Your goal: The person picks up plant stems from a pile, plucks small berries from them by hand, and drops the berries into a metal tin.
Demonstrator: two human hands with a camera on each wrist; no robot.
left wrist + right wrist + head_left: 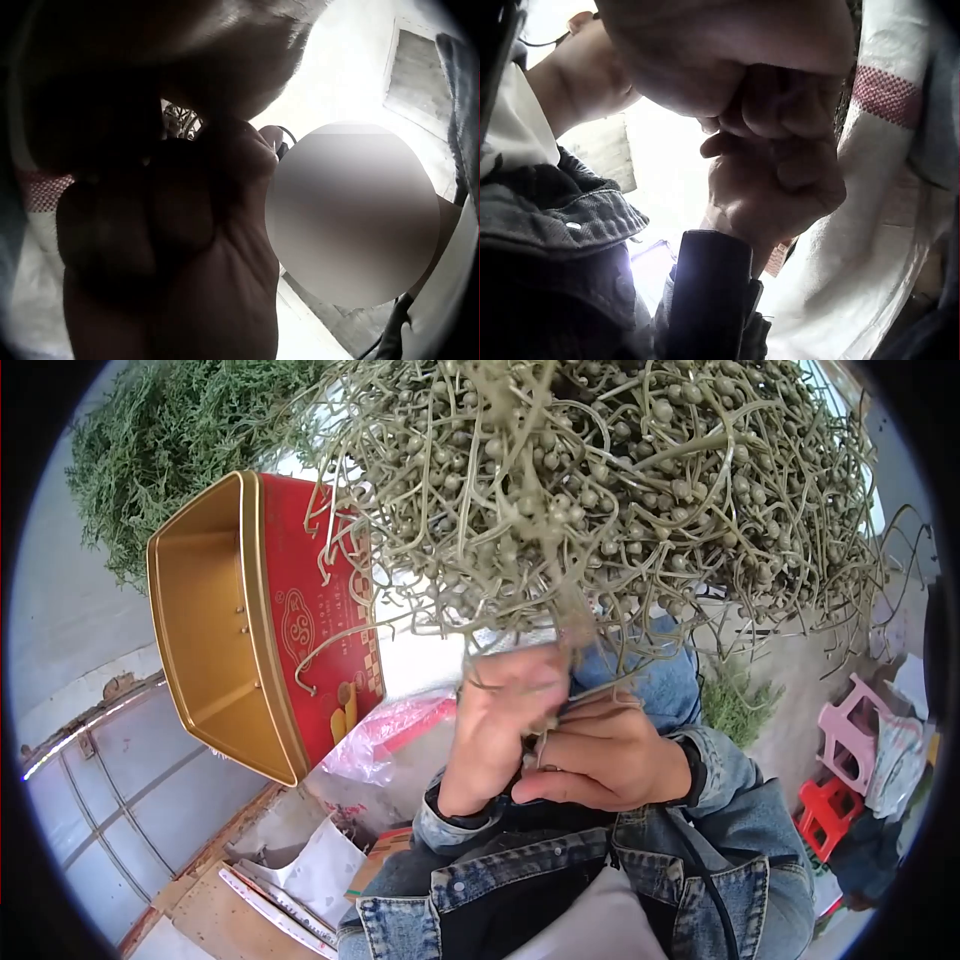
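A large tangle of greenish stems with small round pods (640,480) fills the top of the head view, close to the camera. Its lower stems come down to my hands. My left hand (500,725), blurred, is raised beside the right with its fingers curled at the stems. My right hand (610,755) has curled fingers, its thumb and forefinger pinching a thin stem piece. In the right wrist view the right hand (780,97) lies directly over the left hand (772,187). The left wrist view shows the left hand (172,217) dark, the stems mostly hidden.
A red tin box (320,590) with a gold inside lies at the left, before feathery green plants (190,450). Pink-and-clear plastic (375,745) is below it. A white woven sack (862,217) hangs near. Pink (850,730) and red stools (828,818) stand right.
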